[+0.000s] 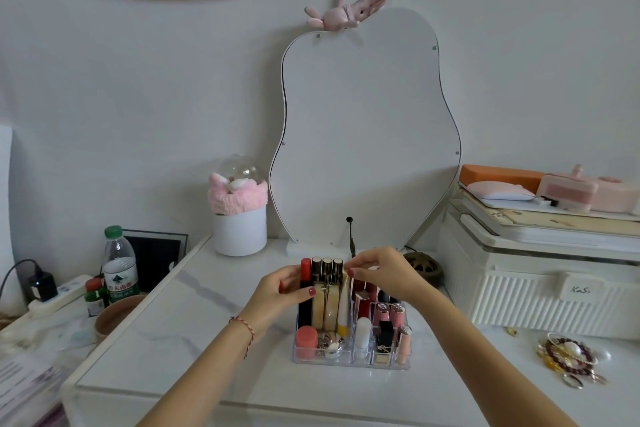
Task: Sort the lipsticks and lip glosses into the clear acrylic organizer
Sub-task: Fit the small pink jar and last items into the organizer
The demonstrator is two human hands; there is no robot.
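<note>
The clear acrylic organizer (pixel 349 359) is sitting on the white marble-patterned table (pixel 194 329), near the middle, in front of the curvy mirror (pixel 367 135) that is leaning against the wall. Its compartments are holding upright lipsticks and lip glosses: a row of dark tubes with gold bands (pixel 327 270) is standing along the far left, two pink-capped glosses (pixel 388 314) are standing on the right, a black and gold lipstick (pixel 383 340) is standing near them, and a coral round-capped pot (pixel 306 341) is occupying the near left corner beside a small shell-shaped compact (pixel 331 345).

My left hand (pixel 280 298) is grasping a red-topped black lipstick (pixel 305 288) at the far left edge of the organizer, thumb on the near side and fingers curled around it. My right hand (pixel 379 270) is reaching over the far middle of the organizer, with thumb and forefinger pinched on the top of a slim pale tube (pixel 344 308) that is standing upright in a middle slot; whether the pinch is fully closing on it, I cannot tell.

A white cylindrical box with a pink headband (pixel 239 218) is standing to the far left of the organizer. A water bottle (pixel 119 263) is standing on the lower surface at left. A heap of beaded bracelets (pixel 568 357) is lying on the table well to the right, near a white ribbed storage box (pixel 540 295).
</note>
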